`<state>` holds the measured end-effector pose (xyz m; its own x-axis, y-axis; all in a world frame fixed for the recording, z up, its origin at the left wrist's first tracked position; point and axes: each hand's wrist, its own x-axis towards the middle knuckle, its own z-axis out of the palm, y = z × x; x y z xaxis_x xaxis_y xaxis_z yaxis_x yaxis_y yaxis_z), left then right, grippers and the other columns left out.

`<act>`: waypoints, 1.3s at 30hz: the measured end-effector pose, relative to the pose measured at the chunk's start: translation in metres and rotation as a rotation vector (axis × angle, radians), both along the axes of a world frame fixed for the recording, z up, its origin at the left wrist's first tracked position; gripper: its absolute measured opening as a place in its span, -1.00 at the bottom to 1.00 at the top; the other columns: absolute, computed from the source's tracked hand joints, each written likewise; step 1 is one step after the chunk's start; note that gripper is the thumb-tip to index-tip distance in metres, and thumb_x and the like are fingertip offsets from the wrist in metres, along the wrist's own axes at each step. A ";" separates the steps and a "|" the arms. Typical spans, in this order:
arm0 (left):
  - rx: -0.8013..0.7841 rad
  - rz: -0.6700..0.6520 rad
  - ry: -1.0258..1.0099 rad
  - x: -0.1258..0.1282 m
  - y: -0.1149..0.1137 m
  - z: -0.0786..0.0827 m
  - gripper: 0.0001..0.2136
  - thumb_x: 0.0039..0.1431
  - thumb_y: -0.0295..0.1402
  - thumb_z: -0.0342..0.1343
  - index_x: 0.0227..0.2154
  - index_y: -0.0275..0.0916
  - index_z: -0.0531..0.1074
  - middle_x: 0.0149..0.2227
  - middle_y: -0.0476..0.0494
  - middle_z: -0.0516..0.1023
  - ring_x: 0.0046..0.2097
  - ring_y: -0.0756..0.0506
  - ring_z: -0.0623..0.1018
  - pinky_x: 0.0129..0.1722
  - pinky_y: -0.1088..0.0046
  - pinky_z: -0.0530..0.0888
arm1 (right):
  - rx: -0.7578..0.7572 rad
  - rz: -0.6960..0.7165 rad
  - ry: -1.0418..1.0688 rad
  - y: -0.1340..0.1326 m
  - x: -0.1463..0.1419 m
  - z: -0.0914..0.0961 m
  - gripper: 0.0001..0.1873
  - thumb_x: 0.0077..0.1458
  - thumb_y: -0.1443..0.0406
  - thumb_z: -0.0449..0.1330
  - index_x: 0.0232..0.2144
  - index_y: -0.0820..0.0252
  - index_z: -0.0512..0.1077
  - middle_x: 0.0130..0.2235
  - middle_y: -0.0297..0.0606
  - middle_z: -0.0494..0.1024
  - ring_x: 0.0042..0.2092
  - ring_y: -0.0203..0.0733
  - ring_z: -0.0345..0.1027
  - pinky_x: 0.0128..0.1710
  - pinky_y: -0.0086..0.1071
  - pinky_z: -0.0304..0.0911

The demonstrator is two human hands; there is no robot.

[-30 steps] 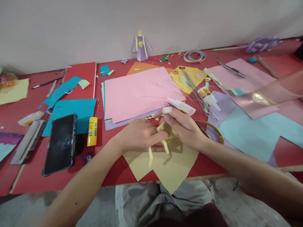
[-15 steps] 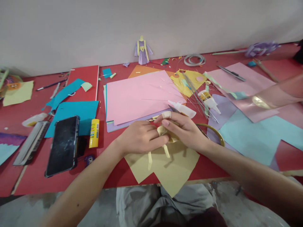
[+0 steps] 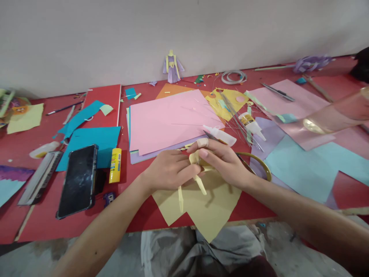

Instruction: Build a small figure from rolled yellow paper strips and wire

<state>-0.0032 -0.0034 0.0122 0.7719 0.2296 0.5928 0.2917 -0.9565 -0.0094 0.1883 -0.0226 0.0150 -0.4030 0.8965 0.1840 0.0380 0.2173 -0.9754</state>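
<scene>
Red tabletop (image 3: 147, 217) against a plain grey wall (image 3: 86, 42); one lilac-and-yellow paper figure (image 3: 173, 71), upright by the wall; one stack of paper sheets, pink on top (image 3: 173, 119); one yellow cylindrical glue stick (image 3: 115, 165), beside a black smartphone (image 3: 77, 181); one notched pale-yellow paper sheet (image 3: 213, 215), flat at the near edge, below the hands; one small curled pale-yellow paper piece (image 3: 193, 157), between the hands above that sheet; left hand (image 3: 170, 171), fingers closed on the piece; right hand (image 3: 225, 161), thumb against the piece, forefinger wrapped in white tape (image 3: 202, 143), its full grip impossible to tell.
</scene>
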 end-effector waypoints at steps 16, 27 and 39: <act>-0.481 -0.002 -0.358 0.001 -0.003 0.000 -0.90 0.25 -0.47 -0.07 -0.40 -0.21 0.24 -0.58 0.09 0.41 -0.60 0.11 0.21 -0.59 0.62 0.18 | 0.000 0.013 0.093 0.000 0.001 0.000 -0.74 0.20 0.26 0.22 -0.07 0.13 0.34 -0.29 -0.31 0.54 -0.37 -0.32 0.48 -0.36 -0.43 0.44; -0.761 -0.066 -0.378 0.001 -0.006 -0.014 -0.69 0.35 -0.31 -0.06 0.10 -0.20 0.11 -0.38 -0.04 0.58 -0.50 0.06 0.50 -0.51 0.57 0.39 | -0.068 -0.079 0.141 0.000 -0.004 0.003 -0.79 0.15 0.22 0.25 -0.17 0.14 0.39 -0.32 -0.32 0.48 -0.47 -0.38 0.37 -0.51 -0.47 0.42; -0.603 -0.014 -0.230 -0.003 -0.001 -0.005 -0.61 0.27 -0.44 0.00 0.16 -0.15 0.26 -0.39 -0.01 0.58 -0.50 0.06 0.45 -0.47 0.58 0.39 | -0.046 -0.081 0.133 0.000 -0.002 0.001 -0.84 0.19 0.27 0.21 -0.16 0.15 0.40 -0.42 -0.41 0.42 -0.54 -0.43 0.32 -0.57 -0.52 0.33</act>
